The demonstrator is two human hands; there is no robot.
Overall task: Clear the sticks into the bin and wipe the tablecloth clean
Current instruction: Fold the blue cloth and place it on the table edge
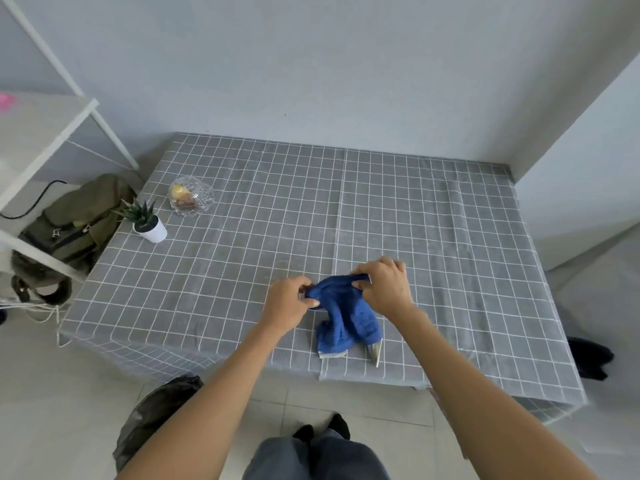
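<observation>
Table (242, 258): a wide surface is seen draped in the grey checked tablecloth (433, 237); most of it lies bare, and no sticks can be made out anywhere on it.
Bin (152, 414): a black-bagged container is seen on the floor by the near left corner of the table; its contents cannot be read from here.
Blue cloth (346, 320): it is lifted at its top edge near the front of the table, its lower end drooping onto the tablecloth, bunched rather than flat.
Left hand (289, 303): it is pinched onto the cloth's left corner, fingers closed on the fabric.
Right hand (382, 287): it is clamped over the cloth's right top edge, thumb tucked under.
Potted plant (149, 223): it is parked at the far left edge, upright, well apart from the action.
Glass bowl (190, 195): it is set just behind the plant, something yellow inside.
Step in hand: the wiping stage is judged to be under way, with the cloth being spread or folded between both hands.
Next move: the cloth needs to be flattened into a pad, pressed down and swept across the checks, with plant and bowl worked around.
</observation>
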